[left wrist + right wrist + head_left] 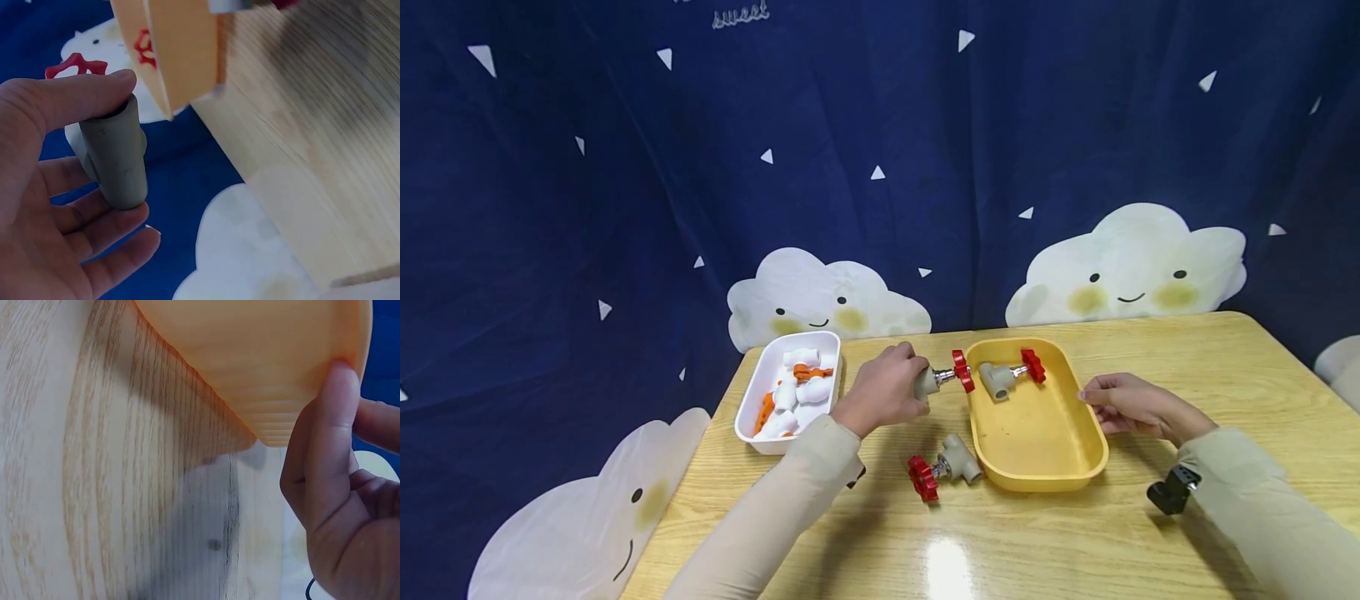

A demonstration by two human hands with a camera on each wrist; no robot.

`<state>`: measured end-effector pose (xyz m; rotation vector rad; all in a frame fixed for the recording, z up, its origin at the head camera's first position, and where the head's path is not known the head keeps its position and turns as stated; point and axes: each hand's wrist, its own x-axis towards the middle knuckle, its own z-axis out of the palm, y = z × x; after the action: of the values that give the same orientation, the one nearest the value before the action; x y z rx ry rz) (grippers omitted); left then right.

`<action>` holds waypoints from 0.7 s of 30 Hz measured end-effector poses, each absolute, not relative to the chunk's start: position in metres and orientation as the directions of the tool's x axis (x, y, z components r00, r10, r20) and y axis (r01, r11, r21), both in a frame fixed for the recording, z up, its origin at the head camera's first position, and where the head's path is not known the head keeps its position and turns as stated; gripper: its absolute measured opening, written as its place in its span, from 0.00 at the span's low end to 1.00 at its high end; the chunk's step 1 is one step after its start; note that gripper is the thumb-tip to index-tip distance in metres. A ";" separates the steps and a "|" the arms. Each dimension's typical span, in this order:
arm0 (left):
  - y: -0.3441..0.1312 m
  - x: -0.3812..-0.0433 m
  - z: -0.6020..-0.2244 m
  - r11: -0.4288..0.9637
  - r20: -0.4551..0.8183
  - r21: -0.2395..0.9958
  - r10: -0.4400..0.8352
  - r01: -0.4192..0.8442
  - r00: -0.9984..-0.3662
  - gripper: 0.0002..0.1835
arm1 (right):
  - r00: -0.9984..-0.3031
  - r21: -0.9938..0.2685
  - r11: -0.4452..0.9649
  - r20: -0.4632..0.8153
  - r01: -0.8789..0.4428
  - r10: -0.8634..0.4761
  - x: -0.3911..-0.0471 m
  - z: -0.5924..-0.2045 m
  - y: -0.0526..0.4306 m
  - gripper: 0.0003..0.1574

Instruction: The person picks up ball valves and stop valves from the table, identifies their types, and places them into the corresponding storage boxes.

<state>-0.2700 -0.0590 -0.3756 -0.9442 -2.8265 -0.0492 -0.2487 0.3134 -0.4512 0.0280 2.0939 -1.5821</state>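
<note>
My left hand (889, 387) grips a grey valve (117, 156) with a red handwheel (962, 372), held up beside the left rim of a yellow bin (1037, 437). In the left wrist view the thumb lies over one end of the grey body and fingertips support the other. My right hand (1131, 407) pinches the bin's right rim, the thumb (339, 394) against the outer wall. Inside the bin, near its back, lies a similar valve (997, 381). Another grey valve (957, 460) rests on the table just left of the bin, its red wheel towards the left.
A white tray (747, 410) at the table's back left holds several white pipe fittings (785, 393) and orange-handled pieces (765, 411). The wooden table (1037, 542) ends at a dark blue curtain (850, 100) with cloud faces.
</note>
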 end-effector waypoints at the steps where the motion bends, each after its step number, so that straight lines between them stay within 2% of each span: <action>1: -0.057 -0.268 -0.374 0.800 0.159 -0.017 0.595 0.600 -0.788 0.25 | -0.869 -0.894 0.320 -0.407 0.314 -0.283 -0.249 -0.451 0.313 0.11; 21: 0.012 -0.255 -0.355 0.774 0.004 -0.179 0.617 0.607 -0.787 0.16 | -0.865 -0.881 0.338 -0.427 0.333 -0.262 -0.252 -0.451 0.313 0.12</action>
<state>-0.2545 0.0119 -0.3546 -1.0018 -2.9002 0.2599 -0.2522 0.3126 -0.4506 0.0617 2.1032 -1.5587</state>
